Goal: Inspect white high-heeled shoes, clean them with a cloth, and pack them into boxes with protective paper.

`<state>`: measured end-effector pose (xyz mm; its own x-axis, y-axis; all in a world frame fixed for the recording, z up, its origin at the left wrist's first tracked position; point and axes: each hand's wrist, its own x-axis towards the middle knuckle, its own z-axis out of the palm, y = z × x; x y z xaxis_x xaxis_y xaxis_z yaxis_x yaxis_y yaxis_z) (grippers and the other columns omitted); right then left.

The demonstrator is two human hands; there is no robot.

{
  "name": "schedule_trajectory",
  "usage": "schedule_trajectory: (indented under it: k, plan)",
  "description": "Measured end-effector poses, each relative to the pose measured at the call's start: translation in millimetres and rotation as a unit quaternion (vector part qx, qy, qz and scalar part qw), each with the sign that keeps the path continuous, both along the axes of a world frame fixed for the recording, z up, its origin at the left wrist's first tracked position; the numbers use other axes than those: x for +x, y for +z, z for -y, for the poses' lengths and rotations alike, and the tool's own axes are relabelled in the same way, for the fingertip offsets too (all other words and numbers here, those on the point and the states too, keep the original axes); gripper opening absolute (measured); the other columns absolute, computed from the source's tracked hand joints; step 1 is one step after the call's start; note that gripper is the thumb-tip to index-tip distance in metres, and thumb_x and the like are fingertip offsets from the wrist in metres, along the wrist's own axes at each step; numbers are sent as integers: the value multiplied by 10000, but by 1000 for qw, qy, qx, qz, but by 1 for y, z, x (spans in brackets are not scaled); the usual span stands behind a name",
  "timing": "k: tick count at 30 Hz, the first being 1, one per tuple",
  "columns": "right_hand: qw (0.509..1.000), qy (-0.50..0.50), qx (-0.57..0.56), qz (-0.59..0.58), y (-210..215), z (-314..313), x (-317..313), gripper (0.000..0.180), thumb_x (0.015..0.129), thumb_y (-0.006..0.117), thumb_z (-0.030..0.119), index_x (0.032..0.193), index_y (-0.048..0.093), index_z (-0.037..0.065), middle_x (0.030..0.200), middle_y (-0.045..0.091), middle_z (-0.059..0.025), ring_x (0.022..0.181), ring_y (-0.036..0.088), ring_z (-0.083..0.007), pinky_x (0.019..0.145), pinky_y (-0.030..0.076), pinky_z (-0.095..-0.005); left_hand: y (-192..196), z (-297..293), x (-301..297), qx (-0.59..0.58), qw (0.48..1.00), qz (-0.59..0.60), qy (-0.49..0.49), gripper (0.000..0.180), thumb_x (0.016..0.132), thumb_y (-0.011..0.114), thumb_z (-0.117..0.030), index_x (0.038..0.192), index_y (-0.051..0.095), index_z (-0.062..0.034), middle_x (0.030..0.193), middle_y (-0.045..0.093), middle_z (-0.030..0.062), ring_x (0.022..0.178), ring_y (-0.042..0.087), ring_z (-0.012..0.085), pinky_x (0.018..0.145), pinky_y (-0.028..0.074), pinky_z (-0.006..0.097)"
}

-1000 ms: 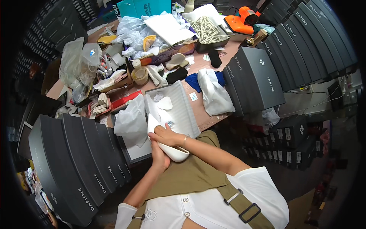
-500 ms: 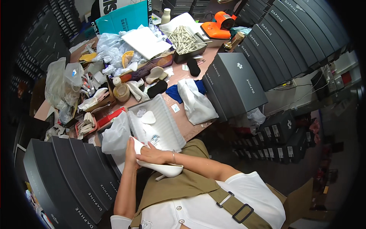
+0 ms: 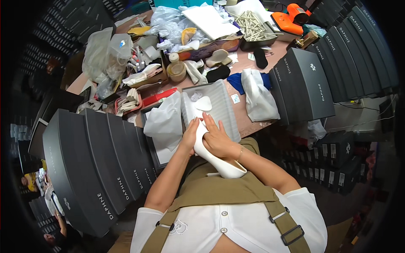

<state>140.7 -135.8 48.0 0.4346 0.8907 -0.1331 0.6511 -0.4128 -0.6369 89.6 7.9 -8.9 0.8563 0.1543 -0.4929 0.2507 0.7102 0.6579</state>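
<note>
A white high-heeled shoe (image 3: 213,161) lies between my hands over my lap, its toe pointing away from me and its heel toward my right. My left hand (image 3: 190,137) is wrapped against its left side near the toe. Along the other side lies my right hand (image 3: 218,141), fingers stretched toward the toe and slightly spread; its thumb is partly hidden at the shoe's opening. Just beyond my fingertips is an open shoebox part (image 3: 230,122) lined with white padded sheet, holding a white pad (image 3: 203,103). White wrapping paper (image 3: 164,120) sits left of my left hand.
Dark grey shoeboxes (image 3: 95,164) are stacked at my left, with more boxes (image 3: 306,84) at the right. Beyond stand a glue jar (image 3: 176,71), a box of pale sticks (image 3: 253,27), an orange device (image 3: 288,21) and a white bag on blue cloth (image 3: 255,97).
The view has shifted, so the scene sits further right and higher. My right fingers have straightened toward the toe, and the shoe's toe is turned more directly away from me.
</note>
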Motion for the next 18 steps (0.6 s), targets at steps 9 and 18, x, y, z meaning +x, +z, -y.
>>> schedule_trajectory:
  k: [9,18]
  plan:
    - [989,1,-40,144,-22,-22,-7,286,815,522,158,898,671,-71,1351,446,-326,1330,337,-485,1026,137,-728,-15,-9,-20,-16,996,-75,42,381,996,466,-391,1159,491,-48,988,620,148,863,632,224,764,539,371]
    - [995,-70,54,-37,-22,1,-17,358,878,467,207,954,614,-110,1508,157,-307,1404,145,-489,1065,124,-687,12,6,-15,19,999,-39,-2,350,1004,461,-366,1148,510,-50,992,613,110,889,614,184,786,509,323]
